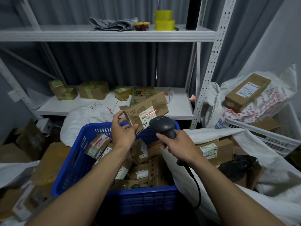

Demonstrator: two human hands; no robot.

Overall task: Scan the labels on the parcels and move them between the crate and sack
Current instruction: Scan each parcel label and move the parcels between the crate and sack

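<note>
Cardboard parcel point(146, 110) hangs above the far rim of the blue crate point(68, 168), our left hand point(124, 134) holding it with fingers curled round its left end. Our right hand point(177, 145) grips the black scanner point(162, 124) over the crate, red line across the parcel's label point(147, 117); the white sack point(268, 163) lies right of the crate.

Layout: the crate point(73, 162) stood centre foreground, with piled parcels point(141, 170) inside it. The sack point(268, 173) lay to its right, containing another box point(215, 149). The left hand point(123, 132) held one parcel point(156, 103) above the crate's far rim. The scanner point(162, 124), in the right hand point(177, 144), was just beside it, to the right. Shelving point(206, 75) stood behind.
</note>
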